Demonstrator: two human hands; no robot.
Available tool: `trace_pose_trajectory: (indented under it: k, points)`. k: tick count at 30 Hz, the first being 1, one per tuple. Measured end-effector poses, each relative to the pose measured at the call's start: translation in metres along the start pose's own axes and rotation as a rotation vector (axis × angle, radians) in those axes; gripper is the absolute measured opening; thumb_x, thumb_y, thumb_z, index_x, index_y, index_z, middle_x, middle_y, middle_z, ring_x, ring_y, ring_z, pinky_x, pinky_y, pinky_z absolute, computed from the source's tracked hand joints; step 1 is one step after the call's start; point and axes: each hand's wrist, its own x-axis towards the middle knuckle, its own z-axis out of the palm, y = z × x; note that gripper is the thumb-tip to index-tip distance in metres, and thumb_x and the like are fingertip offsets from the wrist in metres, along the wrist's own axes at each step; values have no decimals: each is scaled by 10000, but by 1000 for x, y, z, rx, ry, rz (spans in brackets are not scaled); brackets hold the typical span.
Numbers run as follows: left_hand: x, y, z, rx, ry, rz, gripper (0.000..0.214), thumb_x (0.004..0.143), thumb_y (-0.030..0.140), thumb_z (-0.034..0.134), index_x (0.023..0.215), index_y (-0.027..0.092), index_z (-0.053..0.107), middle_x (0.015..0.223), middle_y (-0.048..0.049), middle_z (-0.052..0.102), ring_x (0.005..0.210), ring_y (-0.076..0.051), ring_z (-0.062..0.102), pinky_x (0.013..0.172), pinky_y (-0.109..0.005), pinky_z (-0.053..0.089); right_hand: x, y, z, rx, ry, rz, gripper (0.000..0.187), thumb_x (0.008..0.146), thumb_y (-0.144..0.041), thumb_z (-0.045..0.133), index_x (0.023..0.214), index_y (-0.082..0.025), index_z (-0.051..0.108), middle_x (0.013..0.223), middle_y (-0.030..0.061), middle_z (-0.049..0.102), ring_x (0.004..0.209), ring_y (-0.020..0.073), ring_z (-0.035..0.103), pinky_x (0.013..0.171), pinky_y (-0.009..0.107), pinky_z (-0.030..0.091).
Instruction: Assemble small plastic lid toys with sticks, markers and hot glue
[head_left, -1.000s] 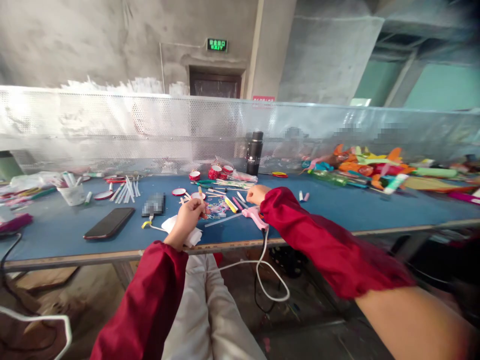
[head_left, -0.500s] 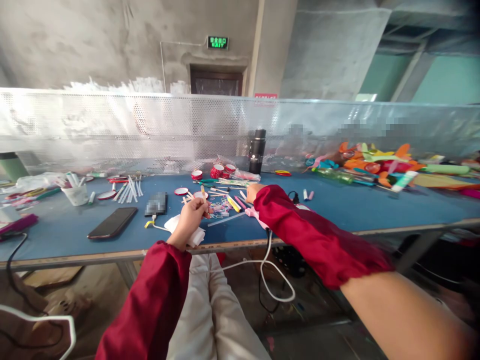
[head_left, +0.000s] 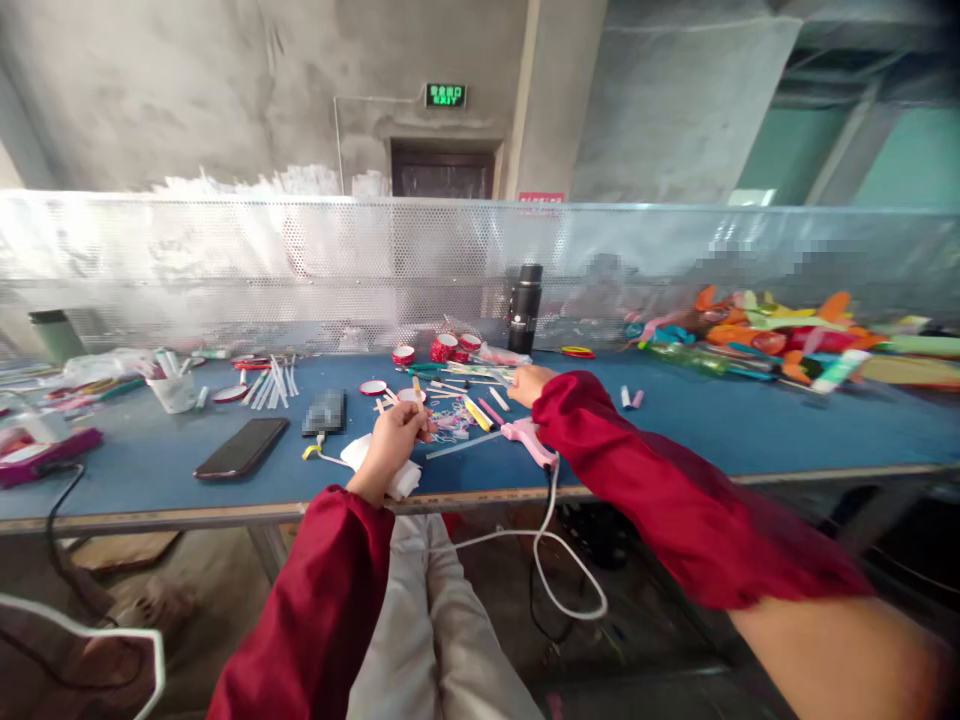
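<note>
A thin yellowish stick (head_left: 417, 388) is pinched upright in the left hand (head_left: 395, 440), its tip standing just above the curled fingers at about 1 o'clock from the knuckles. The left hand is held above the near edge of the blue worktop (head_left: 675, 425), just over a crumpled white tissue (head_left: 401, 480) that lies beneath the wrist.

The right hand (head_left: 529, 384) is stretched further out over the worktop, at 2 o'clock from the left hand and well apart from it. It is closed into a loose fist beside a bundle of long thin sticks (head_left: 472, 372); whether anything is gripped in it cannot be told. Between the two hands, a scatter of small coloured loops (head_left: 450, 420) and short coloured sticks is spread on the worktop. A pink glue gun (head_left: 525, 436) is laid at 5 o'clock from the right hand, just under the red sleeve, with its white cord (head_left: 555, 540) hanging over the worktop's edge.

At 9 o'clock from the left hand a dark phone (head_left: 241, 447) is seen lying flat. A black flask (head_left: 524, 309) stands upright at 12 o'clock from the right hand, against the perforated metal screen (head_left: 225, 260).
</note>
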Motion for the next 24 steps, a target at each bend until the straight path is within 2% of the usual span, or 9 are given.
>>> trace_pose_trajectory:
  k: [3, 5, 7, 9, 12, 15, 20, 22, 24]
  points:
    - [0, 0, 1, -17, 5, 6, 168, 797, 347, 655, 796, 182, 627, 693, -6, 687, 557, -130, 607, 553, -239, 414, -8, -11, -18, 81, 59, 5, 174, 827, -236, 658, 980, -182, 724, 877, 91, 742, 783, 221, 656, 646, 295, 412]
    - [0, 0, 1, -29, 16, 3, 157, 793, 336, 647, 801, 180, 633, 688, -6, 685, 553, -127, 601, 550, -238, 416, -28, -22, -25, 294, 173, -66, 281, 854, -222, 611, 1123, -235, 691, 779, 13, 699, 690, 176, 608, 629, 280, 403]
    - [0, 0, 2, -28, 24, -1, 157, 794, 334, 645, 814, 178, 641, 696, -12, 694, 558, -128, 602, 554, -240, 422, -53, -38, -25, 596, 264, -141, 259, 868, -246, 585, 1102, -257, 696, 685, -25, 629, 592, 145, 546, 591, 273, 401]
    - [0, 0, 1, -24, 25, -1, 160, 797, 332, 643, 834, 176, 649, 712, -20, 706, 569, -131, 611, 559, -241, 427, -77, -57, -18, 973, 335, -92, 166, 860, -321, 614, 974, -242, 705, 652, -30, 599, 522, 127, 505, 519, 266, 389]
    - [0, 0, 1, -32, 17, -11, 159, 797, 325, 645, 844, 173, 645, 721, -27, 712, 575, -132, 618, 560, -239, 428, -96, -87, 5, 1478, 373, 38, 224, 769, -386, 743, 914, -231, 673, 578, -54, 559, 506, 121, 518, 501, 254, 416]
    - [1, -1, 0, -40, 7, -16, 161, 796, 328, 652, 832, 171, 638, 718, -27, 711, 565, -130, 613, 548, -235, 417, -94, -112, 29, 1769, 391, 192, 325, 675, -402, 839, 819, -226, 607, 553, -77, 532, 479, 90, 482, 489, 234, 421]
    - [4, -5, 1, -45, 14, 8, 162, 794, 336, 658, 809, 177, 633, 687, -16, 695, 553, -129, 612, 538, -236, 409, -80, -134, 56, 1992, 407, 295, 379, 660, -370, 821, 730, -244, 470, 436, -144, 331, 414, 60, 300, 427, 201, 357]
    - [5, -7, 1, -41, 12, 30, 161, 794, 337, 660, 788, 180, 626, 675, -11, 687, 547, -128, 609, 533, -235, 405, -81, -135, 60, 1949, 417, 282, 273, 702, -351, 766, 821, -248, 541, 441, -142, 354, 408, 69, 321, 432, 205, 369]
    - [5, -7, 1, -38, -1, 51, 162, 797, 337, 659, 774, 181, 623, 666, -7, 678, 543, -126, 605, 529, -234, 403, -86, -134, 60, 1827, 410, 216, 243, 773, -351, 692, 980, -242, 627, 470, -117, 443, 430, 90, 411, 464, 222, 411]
